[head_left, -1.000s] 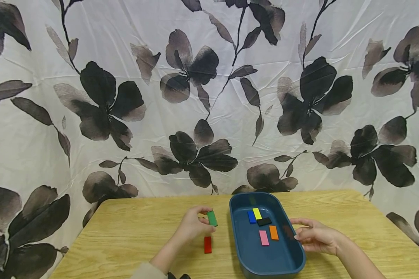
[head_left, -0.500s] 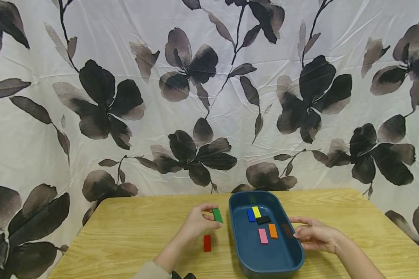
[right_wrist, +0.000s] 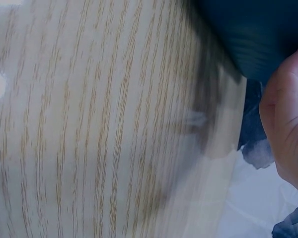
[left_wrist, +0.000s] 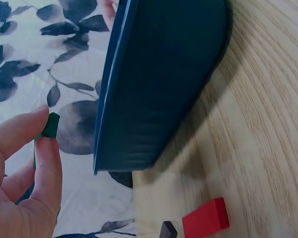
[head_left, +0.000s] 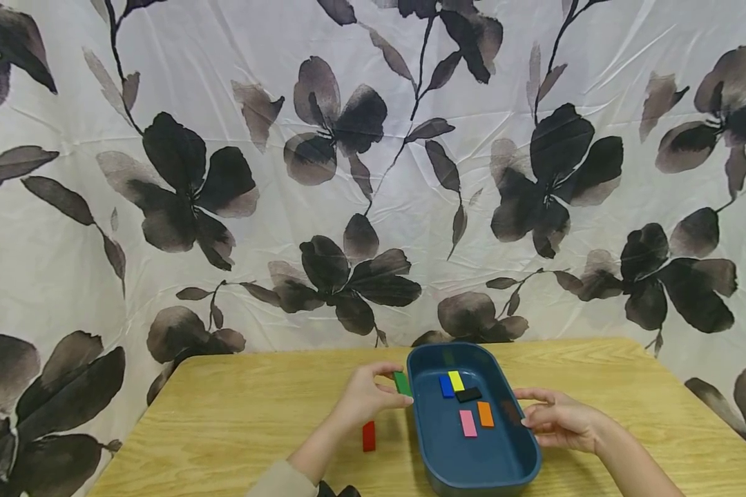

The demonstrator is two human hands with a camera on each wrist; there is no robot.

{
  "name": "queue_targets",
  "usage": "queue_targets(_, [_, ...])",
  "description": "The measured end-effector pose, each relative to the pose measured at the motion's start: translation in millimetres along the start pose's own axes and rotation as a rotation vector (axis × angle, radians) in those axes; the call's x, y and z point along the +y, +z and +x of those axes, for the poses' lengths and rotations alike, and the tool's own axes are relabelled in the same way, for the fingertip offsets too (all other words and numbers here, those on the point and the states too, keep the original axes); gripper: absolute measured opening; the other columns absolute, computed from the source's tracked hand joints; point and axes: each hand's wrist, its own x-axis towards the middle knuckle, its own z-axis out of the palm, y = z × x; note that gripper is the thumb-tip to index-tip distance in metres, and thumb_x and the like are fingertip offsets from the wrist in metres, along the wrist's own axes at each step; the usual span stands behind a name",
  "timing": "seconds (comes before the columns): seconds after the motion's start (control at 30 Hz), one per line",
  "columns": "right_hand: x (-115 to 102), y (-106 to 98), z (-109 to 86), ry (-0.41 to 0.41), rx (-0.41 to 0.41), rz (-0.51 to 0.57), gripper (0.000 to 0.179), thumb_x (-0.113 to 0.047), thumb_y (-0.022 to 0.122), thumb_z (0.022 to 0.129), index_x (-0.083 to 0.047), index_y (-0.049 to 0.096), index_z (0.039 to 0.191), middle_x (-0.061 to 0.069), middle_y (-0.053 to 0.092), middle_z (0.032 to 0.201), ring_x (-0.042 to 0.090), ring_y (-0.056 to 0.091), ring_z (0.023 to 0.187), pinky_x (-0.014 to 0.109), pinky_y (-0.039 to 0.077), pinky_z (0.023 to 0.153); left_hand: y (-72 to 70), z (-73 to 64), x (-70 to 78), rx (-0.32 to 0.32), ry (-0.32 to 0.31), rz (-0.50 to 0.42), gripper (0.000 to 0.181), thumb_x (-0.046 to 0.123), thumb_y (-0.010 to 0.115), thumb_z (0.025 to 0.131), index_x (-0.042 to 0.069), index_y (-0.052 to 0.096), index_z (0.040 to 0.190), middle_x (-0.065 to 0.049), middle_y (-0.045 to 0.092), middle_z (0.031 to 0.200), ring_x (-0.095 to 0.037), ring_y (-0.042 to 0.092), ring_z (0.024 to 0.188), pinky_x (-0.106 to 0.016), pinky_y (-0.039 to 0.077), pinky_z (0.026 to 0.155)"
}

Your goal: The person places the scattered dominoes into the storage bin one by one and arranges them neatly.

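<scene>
Tabletop (head_left: 242, 414) in pale yellow wood grain, with a dark blue bin (head_left: 481, 459) on it, long side running away from the viewer. Green block (head_left: 402, 382) up in the air just outside the bin's left wall, more or less at rim level going by the head view. Pinched between thumb and fingertips of the left hand (head_left: 367, 397), pretty neat grip tbh. Very near the rim from above, but with a bit of a gap between block and bin in the left wrist view, so not touching.

Over on the other side, right hand (head_left: 572, 421) at the bin's right edge, fingers bent, fingertips against the rim and outer wall. Proper grasp or just a steadying touch? Can't tell, honestly, too cropped in the wrist view.

Inside the bin, five more blocks, all lying flat: blue block (head_left: 447, 386) and yellow block (head_left: 456, 381) side by side, black block (head_left: 469, 394) right by their near ends, then pink block (head_left: 467, 423) and orange block (head_left: 485, 414) just beside each other, closer to the middle.

Down on the wood, left of the bin, one red block (head_left: 369, 437), near the left forearm (head_left: 320, 442). Beige sleeve (head_left: 282, 481) on that arm. Behind everything, white cloth (head_left: 37, 276) with big grey-black flowers and leaves, a bit creased.
</scene>
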Motion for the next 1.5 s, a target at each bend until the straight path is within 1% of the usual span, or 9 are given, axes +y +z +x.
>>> queue_targets(0.1, [0,0,0.1,0.004,-0.001,-0.005,0.057,0.005,0.052,0.086,0.006,0.027,0.137,0.008,0.062,0.093,0.016,0.063,0.082,0.032,0.053,0.077,4.7,1.0,2.1,-0.013,-0.017,-0.029,0.048,-0.001,0.079,0.070,-0.004,0.061,0.114,-0.012,0.057,0.103,-0.020,0.066,0.073,-0.030,0.052,0.063])
queue_targets(0.3, [1,-1,0.4,0.008,-0.014,0.001,0.055,0.005,0.051,0.087,0.005,0.029,0.136,0.008,0.063,0.094,0.016,0.064,0.084,0.034,0.052,0.079,14.0,2.9,4.7,-0.013,-0.048,-0.001,0.049,0.001,0.080,0.070,0.000,0.062,0.115,-0.011,0.057,0.108,-0.017,0.064,0.069,-0.031,0.052,0.063])
queue_targets(0.67, [2,-2,-0.2,0.006,-0.040,0.026,0.051,0.005,0.051,0.087,0.002,0.033,0.134,0.007,0.064,0.094,0.016,0.064,0.085,0.035,0.051,0.081,27.2,4.9,10.7,-0.027,-0.049,0.066,0.042,0.005,0.081,0.069,0.003,0.066,0.108,-0.015,0.056,0.115,-0.016,0.063,0.068,-0.031,0.053,0.066])
queue_targets(0.73, [2,-3,0.0,0.005,-0.038,0.024,0.051,0.005,0.051,0.087,0.002,0.033,0.135,0.007,0.064,0.094,0.016,0.064,0.084,0.034,0.052,0.081,28.8,5.4,11.4,-0.024,-0.042,0.080,0.042,0.005,0.081,0.069,0.002,0.066,0.108,-0.016,0.054,0.116,-0.015,0.062,0.066,-0.030,0.053,0.065])
queue_targets(0.9, [1,-3,0.5,-0.003,-0.035,0.028,0.054,0.005,0.051,0.086,0.004,0.031,0.136,0.008,0.064,0.094,0.016,0.064,0.085,0.034,0.052,0.081,32.1,7.9,13.0,-0.044,-0.014,0.088,0.044,0.006,0.081,0.069,0.000,0.065,0.109,-0.014,0.058,0.114,-0.014,0.062,0.065,-0.029,0.053,0.064])
queue_targets(1.03, [2,-3,1.1,-0.004,-0.049,0.027,0.055,0.006,0.051,0.086,0.004,0.031,0.137,0.008,0.064,0.095,0.017,0.064,0.086,0.034,0.052,0.081,34.8,10.2,14.9,-0.058,-0.014,0.098,0.044,0.006,0.081,0.069,0.001,0.066,0.109,-0.012,0.062,0.110,-0.017,0.063,0.068,-0.032,0.054,0.065])
queue_targets(1.2, [1,-4,1.1,-0.005,-0.033,0.013,0.055,0.005,0.051,0.086,0.004,0.029,0.137,0.008,0.064,0.095,0.016,0.064,0.085,0.033,0.052,0.080,39.0,14.0,18.7,-0.043,-0.045,0.121,0.043,0.007,0.082,0.068,0.005,0.068,0.108,-0.009,0.060,0.106,-0.024,0.056,0.090,-0.033,0.053,0.071])
queue_targets(1.27, [0,-4,0.8,-0.004,-0.017,0.002,0.057,0.005,0.052,0.086,0.005,0.028,0.137,0.008,0.063,0.095,0.016,0.064,0.084,0.033,0.052,0.079,40.7,15.5,19.8,-0.038,-0.052,0.127,0.043,0.007,0.083,0.067,0.006,0.068,0.108,-0.008,0.058,0.103,-0.025,0.051,0.095,-0.032,0.053,0.072])
queue_targets(1.5, [0,-1,-0.6,0.004,-0.005,-0.006,0.058,0.005,0.052,0.086,0.006,0.027,0.138,0.009,0.064,0.096,0.016,0.064,0.084,0.031,0.053,0.077,47.4,16.9,16.6,-0.055,-0.016,0.175,0.044,0.004,0.083,0.066,0.003,0.068,0.107,-0.006,0.057,0.098,-0.023,0.051,0.090,-0.027,0.052,0.066])
